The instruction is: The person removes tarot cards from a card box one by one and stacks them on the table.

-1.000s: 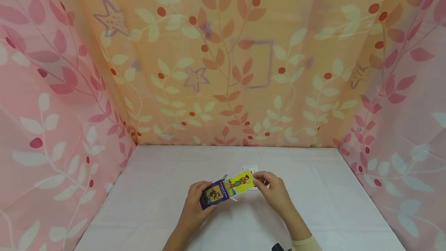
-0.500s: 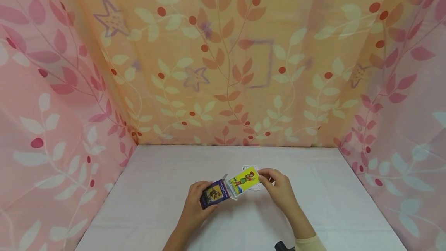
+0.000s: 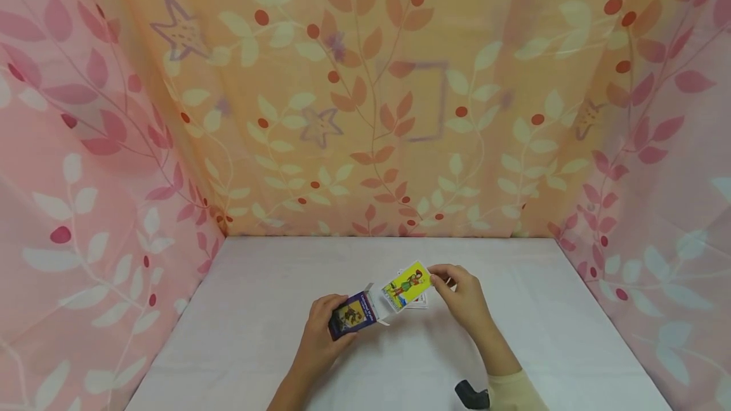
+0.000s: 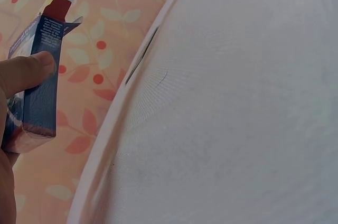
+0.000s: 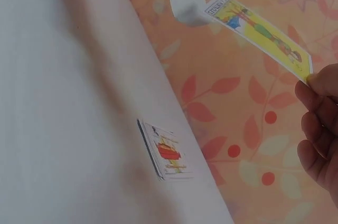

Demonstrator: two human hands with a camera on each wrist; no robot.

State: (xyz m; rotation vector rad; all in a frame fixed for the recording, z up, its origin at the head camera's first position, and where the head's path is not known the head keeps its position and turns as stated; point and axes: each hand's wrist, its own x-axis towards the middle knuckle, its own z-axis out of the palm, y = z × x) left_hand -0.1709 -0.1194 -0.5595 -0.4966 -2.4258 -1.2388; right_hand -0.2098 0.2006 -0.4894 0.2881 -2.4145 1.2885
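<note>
My left hand [image 3: 321,333] grips a dark blue card box [image 3: 353,316], tilted up to the right with its flaps open at the upper end. In the left wrist view the thumb presses along the side of the box [image 4: 45,76]. Between thumb and fingers of my right hand [image 3: 461,290] is the corner of a yellow tarot card [image 3: 407,287] with a standing figure. Its lower end is just off the mouth of the box. Beneath and behind it on the table lies a small stack of cards [image 5: 169,152], partly covered in the head view.
A white cloth covers the table [image 3: 257,284]. Floral curtains [image 3: 365,113] enclose the back and both sides. A black device [image 3: 473,394] sits at the right wrist beside the beige sleeve [image 3: 514,392].
My right hand has drawn the yellow card out of the box, up and to the right, over the stack. My left hand and the box have stayed nearly in place.
</note>
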